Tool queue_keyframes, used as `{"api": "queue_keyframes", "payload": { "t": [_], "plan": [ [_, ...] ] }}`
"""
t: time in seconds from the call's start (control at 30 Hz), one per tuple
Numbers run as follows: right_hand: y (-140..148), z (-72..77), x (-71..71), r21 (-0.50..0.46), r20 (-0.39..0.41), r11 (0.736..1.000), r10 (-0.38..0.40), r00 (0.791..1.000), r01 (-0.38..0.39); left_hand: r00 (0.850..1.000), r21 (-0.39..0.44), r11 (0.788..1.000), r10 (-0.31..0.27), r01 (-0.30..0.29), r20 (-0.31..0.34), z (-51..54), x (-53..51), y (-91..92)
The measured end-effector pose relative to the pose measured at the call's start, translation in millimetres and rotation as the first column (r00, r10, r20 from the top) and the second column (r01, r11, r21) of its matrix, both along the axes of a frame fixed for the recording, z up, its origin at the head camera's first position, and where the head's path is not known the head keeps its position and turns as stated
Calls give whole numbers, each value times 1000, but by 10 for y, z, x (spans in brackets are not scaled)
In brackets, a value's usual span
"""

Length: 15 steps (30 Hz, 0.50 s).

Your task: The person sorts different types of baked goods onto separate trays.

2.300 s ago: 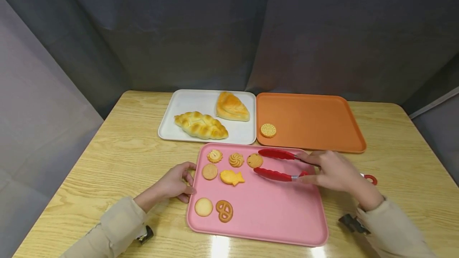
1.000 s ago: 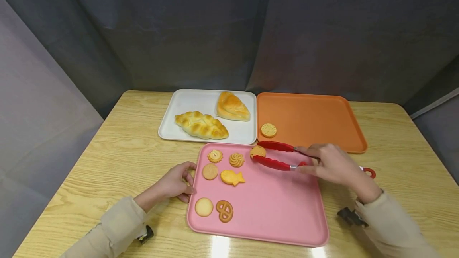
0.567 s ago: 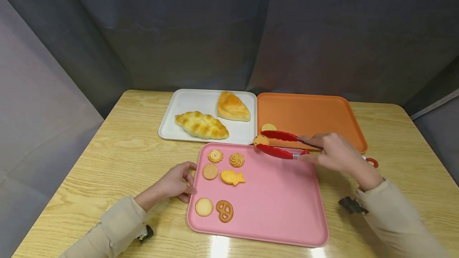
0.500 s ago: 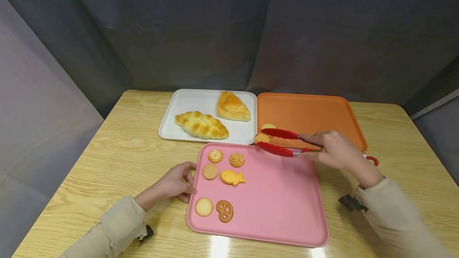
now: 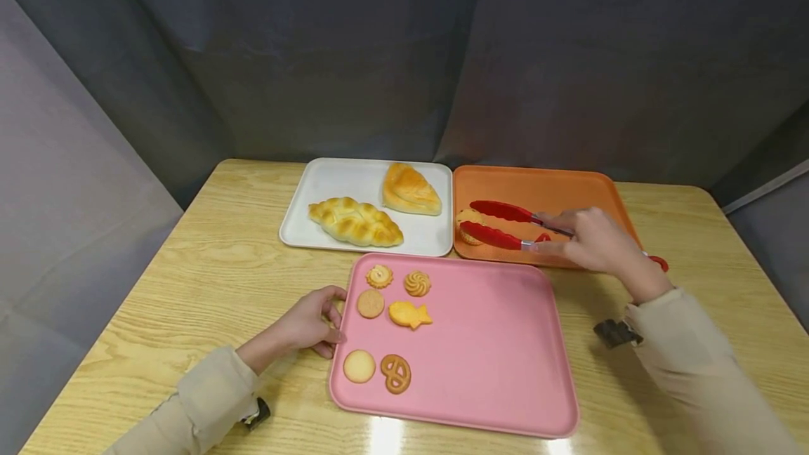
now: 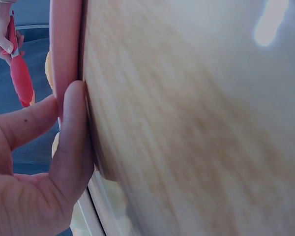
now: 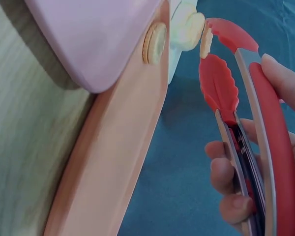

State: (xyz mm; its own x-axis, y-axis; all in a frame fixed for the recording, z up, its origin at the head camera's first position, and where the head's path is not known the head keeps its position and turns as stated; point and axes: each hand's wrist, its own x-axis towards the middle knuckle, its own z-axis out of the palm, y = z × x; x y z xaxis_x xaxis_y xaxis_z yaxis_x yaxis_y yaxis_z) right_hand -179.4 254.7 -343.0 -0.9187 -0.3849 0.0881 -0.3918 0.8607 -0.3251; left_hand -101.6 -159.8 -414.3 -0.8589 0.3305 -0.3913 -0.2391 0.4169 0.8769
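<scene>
My right hand (image 5: 588, 244) grips red-and-metal kitchen tongs (image 7: 278, 147). Between the tong tips a thin chocolate chip cookie (image 7: 206, 42) is held on edge, raised above the orange tray (image 5: 569, 192). Below it a round patterned sandwich cookie (image 7: 157, 43) lies on that tray; in the head view the tongs and held cookie partly cover it. My left hand (image 5: 310, 321) pinches the left rim of the pink tray (image 5: 487, 343) between thumb and finger. On the pink tray lie a fish-shaped cookie (image 5: 408, 314), a pretzel cookie (image 5: 404, 365) and several round cookies.
At the back left a white tray (image 5: 297, 227) bears a braided loaf (image 5: 355, 222) and a triangular pastry (image 5: 409, 189). It adjoins the orange tray. All three trays stand on a wooden table (image 5: 208, 258), with dark cloth (image 5: 354, 55) hanging behind.
The tongs closed on the chocolate chip cookie on the pink tray, lifted it and carried it back and slightly right over the orange tray. My left hand stayed at the pink tray's rim.
</scene>
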Motion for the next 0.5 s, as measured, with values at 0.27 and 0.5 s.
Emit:
{"api": "queue_keyframes", "payload": {
  "t": [0.27, 0.5],
  "plan": [
    [35, 22, -143, -10, 52, 996, -92, 994, 92, 1000, -10, 1000, 7, -6, 2, -12, -3, 1],
    [50, -4, -268, 14, 82, 993, -119, 989, 118, 1000, -9, 1000, 6, -6, 0, 0, -6, 5]
  ]
}}
